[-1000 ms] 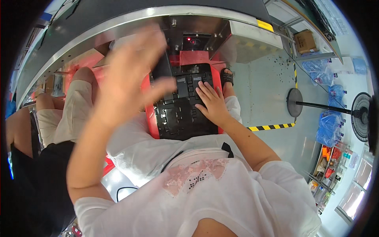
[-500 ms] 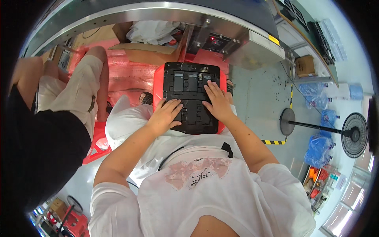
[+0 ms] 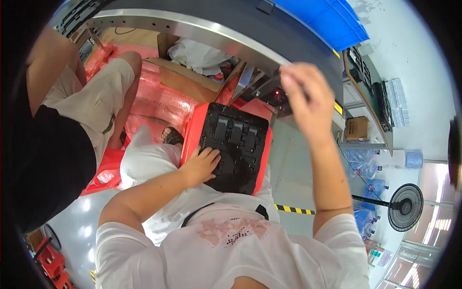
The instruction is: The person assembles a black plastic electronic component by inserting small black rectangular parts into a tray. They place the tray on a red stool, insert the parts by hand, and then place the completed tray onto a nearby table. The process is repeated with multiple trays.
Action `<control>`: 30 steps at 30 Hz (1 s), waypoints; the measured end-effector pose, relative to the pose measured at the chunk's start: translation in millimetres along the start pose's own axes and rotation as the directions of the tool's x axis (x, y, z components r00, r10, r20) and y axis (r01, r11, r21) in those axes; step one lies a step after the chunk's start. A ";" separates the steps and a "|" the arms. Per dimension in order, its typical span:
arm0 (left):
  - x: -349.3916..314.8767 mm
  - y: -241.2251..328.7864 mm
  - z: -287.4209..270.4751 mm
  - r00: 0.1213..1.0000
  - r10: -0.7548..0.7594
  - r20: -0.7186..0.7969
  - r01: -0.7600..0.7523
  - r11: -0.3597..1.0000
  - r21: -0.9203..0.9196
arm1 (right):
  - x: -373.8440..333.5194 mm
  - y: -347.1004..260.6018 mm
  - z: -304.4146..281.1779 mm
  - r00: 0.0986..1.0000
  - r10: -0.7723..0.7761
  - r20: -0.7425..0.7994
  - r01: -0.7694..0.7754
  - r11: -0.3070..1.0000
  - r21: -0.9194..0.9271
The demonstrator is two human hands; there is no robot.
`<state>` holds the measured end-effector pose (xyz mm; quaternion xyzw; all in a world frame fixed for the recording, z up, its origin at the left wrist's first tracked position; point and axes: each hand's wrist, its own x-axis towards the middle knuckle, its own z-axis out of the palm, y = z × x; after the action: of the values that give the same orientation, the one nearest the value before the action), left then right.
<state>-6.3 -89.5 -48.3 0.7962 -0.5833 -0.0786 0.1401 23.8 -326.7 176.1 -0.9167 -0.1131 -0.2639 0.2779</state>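
A black moulded tray (image 3: 234,173) with shaped pockets lies tilted on a red plastic stool (image 3: 193,126) between my knees. Small dark rectangular parts (image 3: 237,131) sit in its far row of pockets; the near pockets look bare of such parts. My left hand (image 3: 199,166) rests on the tray's left side, fingers spread and lying on its surface. My right hand (image 3: 309,101) is raised well off the tray, close to the steel rail (image 3: 211,25) of the bench. Its fingers are half bent and apart, slightly blurred, with nothing visible between them.
Beyond the rail runs a dark belt-like surface (image 3: 231,17) with a blue crate (image 3: 322,21) on it. A cardboard box (image 3: 185,79) holding white plastic stands below. At my left sits a co-worker in a black top (image 3: 62,164). A fan (image 3: 405,207) stands at right.
My right hand has left the tray and risen forward and right to the rail. The view has turned toward the right, bringing the blue crate in. My left hand stays on the tray.
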 end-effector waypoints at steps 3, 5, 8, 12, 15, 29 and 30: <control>1.9 -1.6 3.0 1.000 0.006 -0.011 -0.006 1.000 -0.001 | 67.1 24.8 -9.2 0.998 -0.062 -0.002 0.062 0.990 -0.125; 5.5 -2.4 1.1 1.000 0.019 -0.002 -0.019 1.000 -0.021 | 106.4 66.4 -10.5 0.995 -0.085 0.052 0.097 0.950 -0.298; 5.8 -2.6 -7.9 0.999 0.044 -0.027 -0.046 0.998 -0.046 | 150.4 121.7 -7.0 0.977 0.078 0.196 -0.002 0.932 -0.362; 20.2 -1.6 -64.3 0.968 0.060 -0.244 -0.122 0.960 -0.251 | 174.0 160.2 -16.0 0.791 0.473 0.388 -0.338 0.867 -0.367; 61.9 -15.1 -141.8 0.829 0.062 -0.556 -0.202 0.960 -0.194 | 174.7 167.3 -29.3 0.743 0.544 0.390 -0.297 0.790 -0.536; 282.2 -184.3 -293.3 0.902 -0.427 -0.070 0.431 0.878 0.208 | -51.7 26.0 -35.8 0.934 0.237 0.266 -0.318 0.892 0.320; 283.7 -184.3 -295.2 0.929 -0.360 -0.090 0.371 0.903 0.218 | -77.5 28.9 -22.0 0.855 0.354 0.379 -0.486 0.801 0.349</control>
<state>333.2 -268.8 184.5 0.9038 -0.4255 -0.0158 0.0432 -39.9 -367.6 136.3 -0.8621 -0.0006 -0.0235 0.5062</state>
